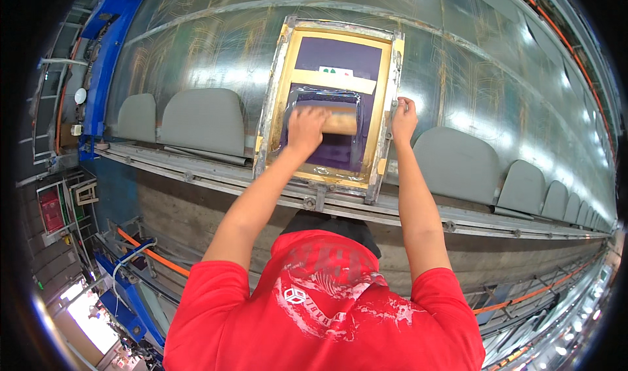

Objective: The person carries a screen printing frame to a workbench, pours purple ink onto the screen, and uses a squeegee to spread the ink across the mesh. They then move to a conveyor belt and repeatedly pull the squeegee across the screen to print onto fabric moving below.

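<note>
A screen printing frame (396, 64) with a metal border lies in front of me, its dark purple mesh (350, 54) edged with yellowish tape. My left hand (307, 130) is over the mesh, its fingers wrapped round a wooden squeegee (340, 123) that is blurred by motion. A glossy wet film surrounds the squeegee on the mesh. At the frame's right side my right hand (405, 117) has curled fingers gripping the border. Across the mesh, beyond the squeegee, runs a pale tape strip (333, 82) with a small white piece bearing green and red marks above it.
The frame rests on a long shiny table (209, 50) with a metal rail (418, 207) along its near edge. Grey rounded panels (203, 122) lie left of the frame, and several more (456, 165) stretch away right. A blue machine beam (104, 64) stands at the far left.
</note>
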The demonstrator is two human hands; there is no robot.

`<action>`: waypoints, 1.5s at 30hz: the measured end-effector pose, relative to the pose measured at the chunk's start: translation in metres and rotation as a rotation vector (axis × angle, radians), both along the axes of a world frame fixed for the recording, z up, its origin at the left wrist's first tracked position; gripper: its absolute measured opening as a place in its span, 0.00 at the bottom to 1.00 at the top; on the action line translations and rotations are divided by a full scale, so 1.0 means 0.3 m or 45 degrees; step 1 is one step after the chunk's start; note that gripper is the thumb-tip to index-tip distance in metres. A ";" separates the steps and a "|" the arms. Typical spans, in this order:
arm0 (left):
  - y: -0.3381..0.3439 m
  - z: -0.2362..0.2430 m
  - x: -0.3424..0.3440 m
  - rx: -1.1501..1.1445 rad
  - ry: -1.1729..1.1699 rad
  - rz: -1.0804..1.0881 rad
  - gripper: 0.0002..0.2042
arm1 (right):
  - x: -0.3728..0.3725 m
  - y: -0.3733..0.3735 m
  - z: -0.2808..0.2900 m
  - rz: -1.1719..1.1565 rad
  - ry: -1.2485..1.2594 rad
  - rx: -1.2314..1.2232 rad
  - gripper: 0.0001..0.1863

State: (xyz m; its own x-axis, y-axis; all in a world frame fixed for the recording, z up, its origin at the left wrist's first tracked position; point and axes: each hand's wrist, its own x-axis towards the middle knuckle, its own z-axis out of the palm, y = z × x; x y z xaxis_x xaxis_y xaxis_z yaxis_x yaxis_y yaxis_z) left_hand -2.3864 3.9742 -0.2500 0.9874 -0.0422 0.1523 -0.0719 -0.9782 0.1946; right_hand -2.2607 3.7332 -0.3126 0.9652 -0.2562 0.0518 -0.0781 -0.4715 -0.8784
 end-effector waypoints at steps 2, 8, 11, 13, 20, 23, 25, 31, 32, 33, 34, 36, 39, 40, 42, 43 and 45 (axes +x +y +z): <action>-0.013 -0.030 -0.158 0.086 0.046 -0.052 0.27 | 0.001 0.005 0.007 -0.012 -0.001 -0.007 0.13; -0.023 0.015 -0.380 0.003 0.051 -0.120 0.25 | 0.007 0.000 -0.005 -0.020 0.081 0.018 0.13; -0.013 -0.010 -0.325 0.104 -0.001 -0.117 0.25 | 0.007 0.003 0.004 -0.035 0.134 0.015 0.13; -0.012 0.001 -0.169 0.135 -0.004 -0.054 0.24 | 0.002 -0.001 -0.003 -0.044 0.103 0.029 0.13; 0.026 0.021 0.124 -0.033 -0.057 0.012 0.21 | -0.009 0.011 0.064 0.030 0.256 0.049 0.14; -0.017 -0.014 -0.058 0.048 0.005 -0.049 0.25 | -0.004 -0.008 0.020 -0.020 0.156 0.067 0.15; -0.021 -0.031 -0.184 0.098 0.001 -0.068 0.27 | 0.015 0.007 0.034 -0.041 0.177 0.020 0.15; 0.021 0.004 0.031 -0.070 -0.092 0.021 0.25 | 0.013 0.009 0.029 -0.048 0.168 0.009 0.15; 0.020 0.036 0.098 -0.071 -0.061 0.008 0.23 | 0.005 0.004 0.016 -0.045 0.168 0.016 0.15; 0.025 0.047 0.143 -0.034 0.023 0.027 0.23 | -0.002 0.001 0.008 -0.029 0.150 0.022 0.15; 0.027 0.042 0.159 0.004 0.109 0.045 0.22 | 0.000 0.000 0.007 -0.014 0.134 0.028 0.15; 0.013 0.028 0.098 0.024 0.071 0.033 0.21 | -0.004 0.008 0.015 0.007 0.126 0.045 0.14; 0.000 -0.027 -0.127 0.110 0.048 -0.031 0.25 | -0.019 0.032 0.060 0.043 0.207 0.056 0.15; -0.019 -0.024 -0.198 0.172 0.156 -0.029 0.28 | -0.008 0.029 0.050 0.043 0.159 0.061 0.14; -0.038 -0.024 -0.284 0.127 0.121 -0.114 0.27 | 0.019 -0.002 -0.024 0.042 0.061 0.070 0.14; -0.044 -0.033 -0.306 0.070 0.084 -0.143 0.26 | 0.037 -0.028 -0.045 0.055 0.063 0.087 0.14; -0.070 -0.015 -0.327 -0.008 0.019 -0.140 0.26 | 0.065 -0.068 -0.057 0.076 -0.042 0.044 0.15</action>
State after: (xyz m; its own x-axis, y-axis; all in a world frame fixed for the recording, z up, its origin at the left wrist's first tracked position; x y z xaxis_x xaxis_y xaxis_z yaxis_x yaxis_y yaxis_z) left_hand -2.4846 3.9532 -0.2543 0.9790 -0.1494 0.1384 -0.1757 -0.9634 0.2026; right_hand -2.2411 3.7127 -0.3295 0.9767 -0.2005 0.0761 -0.0213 -0.4441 -0.8957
